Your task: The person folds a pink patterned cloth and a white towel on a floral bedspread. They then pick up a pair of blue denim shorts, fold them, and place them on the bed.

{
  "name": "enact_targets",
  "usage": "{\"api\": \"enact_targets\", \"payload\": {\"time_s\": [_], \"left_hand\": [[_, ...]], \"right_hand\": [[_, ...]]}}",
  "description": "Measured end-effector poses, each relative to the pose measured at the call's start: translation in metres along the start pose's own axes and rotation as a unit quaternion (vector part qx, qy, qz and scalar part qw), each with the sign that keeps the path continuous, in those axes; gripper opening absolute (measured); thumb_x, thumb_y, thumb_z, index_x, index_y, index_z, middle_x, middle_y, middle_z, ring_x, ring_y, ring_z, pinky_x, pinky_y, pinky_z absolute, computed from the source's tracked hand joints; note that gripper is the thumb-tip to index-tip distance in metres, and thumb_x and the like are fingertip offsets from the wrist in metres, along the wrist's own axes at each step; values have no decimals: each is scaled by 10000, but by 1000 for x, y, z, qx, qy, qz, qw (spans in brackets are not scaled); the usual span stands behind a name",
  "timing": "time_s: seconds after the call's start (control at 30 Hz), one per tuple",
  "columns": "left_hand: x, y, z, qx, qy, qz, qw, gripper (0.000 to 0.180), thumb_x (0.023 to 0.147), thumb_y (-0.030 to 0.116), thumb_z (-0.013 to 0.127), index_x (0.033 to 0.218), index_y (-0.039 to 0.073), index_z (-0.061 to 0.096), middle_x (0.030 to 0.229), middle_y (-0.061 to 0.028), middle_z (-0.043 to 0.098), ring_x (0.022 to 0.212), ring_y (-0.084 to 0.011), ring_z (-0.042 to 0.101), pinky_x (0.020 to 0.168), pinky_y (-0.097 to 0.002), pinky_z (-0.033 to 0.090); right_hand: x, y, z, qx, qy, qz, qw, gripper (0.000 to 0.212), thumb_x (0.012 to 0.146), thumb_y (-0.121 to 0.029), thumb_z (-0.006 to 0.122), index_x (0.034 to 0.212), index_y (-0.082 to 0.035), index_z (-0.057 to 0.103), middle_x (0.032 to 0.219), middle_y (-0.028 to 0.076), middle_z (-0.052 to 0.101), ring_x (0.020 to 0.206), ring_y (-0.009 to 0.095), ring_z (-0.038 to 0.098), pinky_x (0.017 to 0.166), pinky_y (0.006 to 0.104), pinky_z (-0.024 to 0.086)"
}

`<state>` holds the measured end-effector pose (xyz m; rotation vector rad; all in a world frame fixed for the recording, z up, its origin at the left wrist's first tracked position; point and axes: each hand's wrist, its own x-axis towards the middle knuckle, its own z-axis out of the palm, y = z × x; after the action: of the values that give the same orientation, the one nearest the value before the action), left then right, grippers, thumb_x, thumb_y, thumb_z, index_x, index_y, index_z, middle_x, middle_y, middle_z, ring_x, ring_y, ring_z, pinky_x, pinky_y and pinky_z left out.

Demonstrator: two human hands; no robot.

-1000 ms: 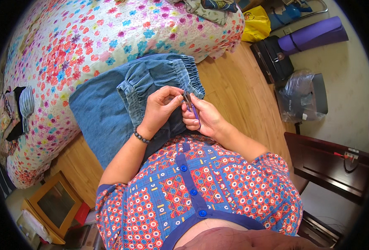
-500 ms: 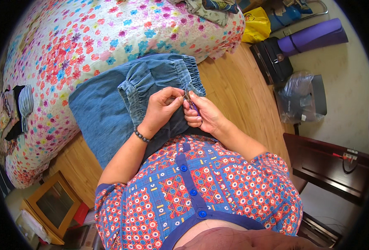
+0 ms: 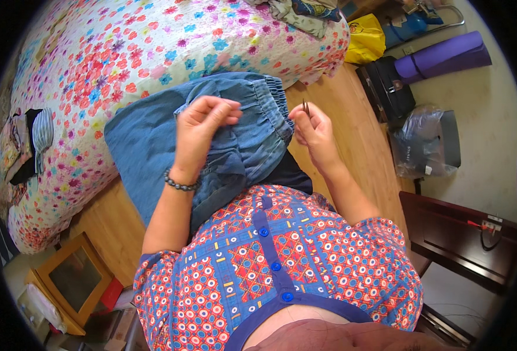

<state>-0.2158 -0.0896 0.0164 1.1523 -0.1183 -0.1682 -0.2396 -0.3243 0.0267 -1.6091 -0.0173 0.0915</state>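
A blue denim garment (image 3: 153, 131) with a gathered elastic waistband (image 3: 277, 105) lies across my lap, reaching toward the bed. My left hand (image 3: 203, 126) is raised over the denim, its thumb and fingers closed together. Whatever may be between those fingers is too small to make out. To the right of the waistband, my right hand (image 3: 314, 131) is closed round a small pair of thread snips (image 3: 305, 107). Two dark pointed tips stick up from that fist, slightly apart; the handle is hidden in the palm. Neither hand seems to touch the waistband.
A bed with a flowered cover (image 3: 147, 52) stands ahead, with folded clothes (image 3: 42, 140) on its left. Along the right wall are a yellow bag (image 3: 365, 40), a black case (image 3: 387, 82), a purple rolled mat (image 3: 445, 57) and a plastic-wrapped item (image 3: 422, 143). Wooden floor (image 3: 352, 140) shows between.
My hands, together at the waistband before, have come apart. The left went left over the denim; the right moved right and up with the snips. A folded part of the garment now lies flatter.
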Motion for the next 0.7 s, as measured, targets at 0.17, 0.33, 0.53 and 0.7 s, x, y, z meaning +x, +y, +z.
{"api": "enact_targets", "payload": {"time_s": [0.17,0.33,0.53,0.7], "left_hand": [[-15,39,-51,9,117,105,987,179,947,130,538,935,-24,628,885,-107,672,762,-142,643,689,-242,514],[-45,42,-101,7,213,114,970,162,933,148,571,970,3,631,859,-66,643,740,-121,601,663,-220,484],[-48,28,-89,15,210,35,977,147,923,138,588,974,12,644,786,-26,616,683,-88,552,608,-202,445],[-27,13,-24,-23,19,-51,998,114,933,107,544,1028,45,546,865,-81,631,722,-120,607,646,-231,516]], "right_hand": [[17,20,3,-305,19,-21,952,284,802,-256,724,823,-4,595,648,-22,511,594,56,435,519,242,367],[23,41,-10,-130,0,10,992,193,828,-168,690,754,-9,609,649,-46,521,593,44,429,526,224,359],[28,31,-11,-66,-4,99,993,141,838,-148,680,802,-22,629,702,-59,540,616,17,442,546,186,351],[38,25,-1,10,-37,147,988,107,823,-147,697,804,-59,639,697,-58,579,577,18,475,515,179,360]]}}
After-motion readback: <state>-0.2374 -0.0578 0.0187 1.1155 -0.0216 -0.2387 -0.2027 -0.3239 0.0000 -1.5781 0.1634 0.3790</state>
